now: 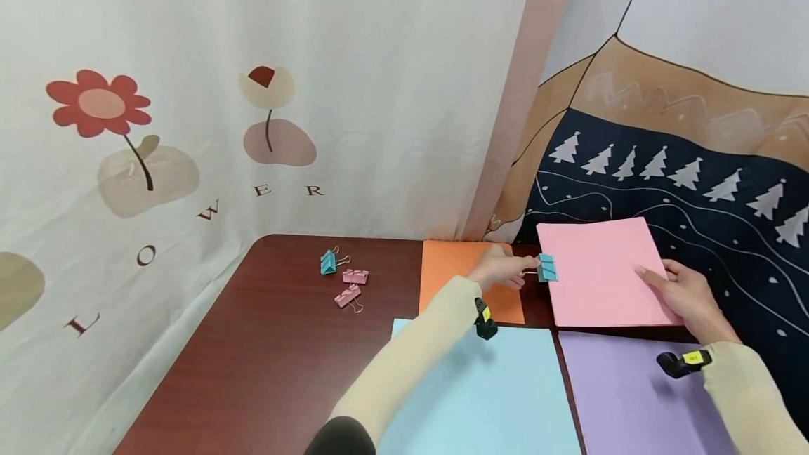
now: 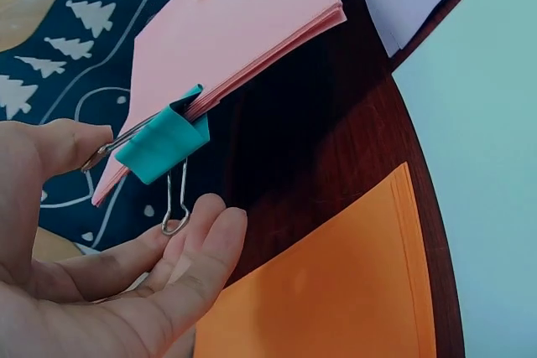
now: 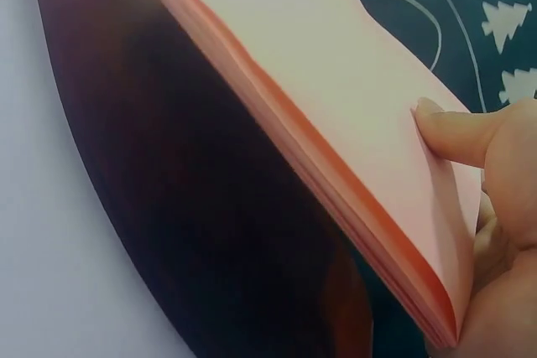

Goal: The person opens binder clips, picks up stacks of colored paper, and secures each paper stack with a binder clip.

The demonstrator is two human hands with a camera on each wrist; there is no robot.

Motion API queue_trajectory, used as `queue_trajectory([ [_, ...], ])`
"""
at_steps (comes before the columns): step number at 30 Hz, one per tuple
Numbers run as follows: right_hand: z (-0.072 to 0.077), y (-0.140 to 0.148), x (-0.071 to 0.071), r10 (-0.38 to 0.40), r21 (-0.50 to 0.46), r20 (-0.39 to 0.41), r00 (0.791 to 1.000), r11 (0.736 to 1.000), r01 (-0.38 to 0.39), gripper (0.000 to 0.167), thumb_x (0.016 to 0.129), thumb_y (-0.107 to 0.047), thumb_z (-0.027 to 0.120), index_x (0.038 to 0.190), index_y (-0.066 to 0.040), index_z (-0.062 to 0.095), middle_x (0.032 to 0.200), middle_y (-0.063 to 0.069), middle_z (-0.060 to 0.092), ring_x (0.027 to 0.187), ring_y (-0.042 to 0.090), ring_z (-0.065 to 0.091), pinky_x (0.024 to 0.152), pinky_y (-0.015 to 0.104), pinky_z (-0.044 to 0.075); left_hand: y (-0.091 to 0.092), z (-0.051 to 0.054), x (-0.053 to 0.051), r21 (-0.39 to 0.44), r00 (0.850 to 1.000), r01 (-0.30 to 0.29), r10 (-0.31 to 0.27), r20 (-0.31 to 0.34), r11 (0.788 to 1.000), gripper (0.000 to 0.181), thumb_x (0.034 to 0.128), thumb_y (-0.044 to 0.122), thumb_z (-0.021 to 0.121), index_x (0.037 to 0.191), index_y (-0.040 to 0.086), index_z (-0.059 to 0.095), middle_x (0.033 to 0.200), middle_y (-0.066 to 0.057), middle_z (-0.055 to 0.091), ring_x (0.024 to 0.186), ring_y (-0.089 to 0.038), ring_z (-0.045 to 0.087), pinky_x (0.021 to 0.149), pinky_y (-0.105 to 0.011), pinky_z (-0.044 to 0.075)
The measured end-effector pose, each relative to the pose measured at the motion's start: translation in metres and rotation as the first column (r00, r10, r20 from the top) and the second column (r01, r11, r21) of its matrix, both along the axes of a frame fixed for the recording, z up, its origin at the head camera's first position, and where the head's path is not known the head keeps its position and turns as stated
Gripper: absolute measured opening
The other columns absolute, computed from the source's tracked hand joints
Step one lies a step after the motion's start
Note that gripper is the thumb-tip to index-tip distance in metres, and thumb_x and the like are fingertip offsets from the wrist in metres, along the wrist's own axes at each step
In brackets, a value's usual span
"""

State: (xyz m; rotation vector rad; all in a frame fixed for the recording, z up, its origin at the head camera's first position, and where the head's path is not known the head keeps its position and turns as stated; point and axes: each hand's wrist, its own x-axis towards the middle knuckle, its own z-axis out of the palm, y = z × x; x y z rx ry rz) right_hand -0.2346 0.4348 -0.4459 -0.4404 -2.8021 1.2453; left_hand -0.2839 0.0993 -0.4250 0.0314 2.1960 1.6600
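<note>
A stack of pink paper [image 1: 603, 272] is held up off the table, a teal binder clip [image 1: 546, 267] on its left edge. My left hand [image 1: 499, 269] is at that clip; in the left wrist view the thumb touches one wire handle of the clip [image 2: 164, 144] and the fingertips touch the other. My right hand [image 1: 692, 300] grips the right edge of the stack, thumb on top, fingers underneath. The right wrist view shows the layered sheets of the pink stack [image 3: 336, 148] slightly apart along the edge near the right hand [image 3: 495, 157].
Orange paper [image 1: 442, 272] lies at the back, light blue paper [image 1: 505, 385] in front of it, purple paper [image 1: 638, 385] to the right. Another teal clip [image 1: 329, 262] and two pink clips [image 1: 355, 277] sit on the brown table [image 1: 253, 343]. Patterned curtains hang behind.
</note>
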Motion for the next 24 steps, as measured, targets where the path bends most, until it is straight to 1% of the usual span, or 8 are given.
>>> queue_trajectory([
  [2,-0.003,0.003,-0.001,-0.005,0.015,0.016,1.0,1.0,0.004,0.087,0.099,-0.063,0.052,0.15,0.006,0.039,0.125,0.027,0.062,0.07,0.007,0.057,0.058,0.028,0.048,0.006,-0.004,-0.002,-0.005,1.0,-0.015,0.015,0.004,1.0,0.064,0.0915,0.033,0.079,0.137,-0.002,0.05,0.102,-0.016,0.072,0.093,-0.033,0.077,0.094,-0.046,0.061],
  [4,-0.006,0.006,-0.002,-0.002,0.019,0.025,1.0,1.0,0.001,0.088,0.099,-0.063,0.051,0.15,0.007,0.038,0.131,0.031,0.058,0.07,0.007,0.057,0.059,0.027,0.048,0.012,-0.008,-0.004,-0.011,0.999,-0.036,0.036,0.005,0.999,0.06,0.0914,0.031,0.079,0.134,-0.002,0.053,0.103,-0.016,0.073,0.091,-0.032,0.077,0.092,-0.044,0.062],
  [7,-0.01,0.011,-0.005,-0.003,0.016,0.027,1.0,1.0,0.002,0.087,0.1,-0.061,0.052,0.149,0.009,0.038,0.127,0.031,0.059,0.07,0.007,0.058,0.058,0.027,0.049,0.02,-0.012,-0.006,-0.018,0.998,-0.07,0.07,-0.004,0.997,0.059,0.0909,0.029,0.079,0.134,-0.002,0.054,0.105,-0.016,0.074,0.088,-0.031,0.077,0.09,-0.043,0.063],
  [11,-0.014,0.017,-0.009,-0.011,-0.002,0.033,0.999,1.0,0.011,0.089,0.099,-0.061,0.054,0.149,0.012,0.038,0.121,0.026,0.061,0.07,0.006,0.057,0.058,0.026,0.051,0.03,-0.014,-0.008,-0.058,0.993,-0.114,0.112,-0.028,0.992,0.049,0.0891,0.031,0.081,0.12,-0.002,0.062,0.102,-0.013,0.075,0.084,-0.028,0.077,0.085,-0.04,0.064],
  [16,-0.021,0.025,-0.012,-0.012,0.003,0.049,0.999,1.0,0.012,0.089,0.1,-0.06,0.053,0.148,0.014,0.037,0.118,0.025,0.061,0.072,0.006,0.056,0.058,0.026,0.052,0.043,-0.014,-0.01,-0.149,0.993,-0.114,0.107,-0.052,0.982,0.039,0.0889,0.036,0.081,0.098,0.001,0.067,0.091,-0.01,0.075,0.08,-0.025,0.076,0.084,-0.037,0.064],
  [18,-0.024,0.028,-0.012,-0.013,0.016,0.067,0.998,1.0,0.012,0.088,0.1,-0.059,0.052,0.147,0.014,0.037,0.122,0.029,0.058,0.08,0.014,0.057,0.062,0.028,0.049,0.047,-0.015,-0.01,-0.177,0.994,-0.106,0.098,-0.054,0.979,0.038,0.0894,0.037,0.08,0.097,0.002,0.067,0.085,-0.008,0.073,0.079,-0.024,0.074,0.084,-0.037,0.063],
  [21,-0.029,0.034,-0.012,-0.019,0.042,0.091,0.996,0.999,0.016,0.089,0.1,-0.061,0.051,0.147,0.014,0.035,0.136,0.037,0.047,0.101,0.036,0.053,0.093,0.048,0.045,0.054,-0.017,-0.01,-0.224,0.994,-0.1,0.089,-0.059,0.97,0.038,0.0897,0.038,0.079,0.095,0.003,0.066,0.078,-0.006,0.069,0.079,-0.023,0.073,0.083,-0.036,0.063],
  [24,-0.034,0.036,-0.013,-0.011,0.058,0.104,0.995,0.998,0.005,0.091,0.1,-0.061,0.051,0.147,0.016,0.033,0.145,0.042,0.036,0.115,0.05,0.041,0.098,0.065,0.034,0.059,-0.018,-0.012,-0.271,0.995,-0.097,0.083,-0.064,0.958,0.039,0.0896,0.04,0.079,0.094,0.004,0.066,0.074,-0.005,0.066,0.078,-0.023,0.071,0.081,-0.035,0.062],
])
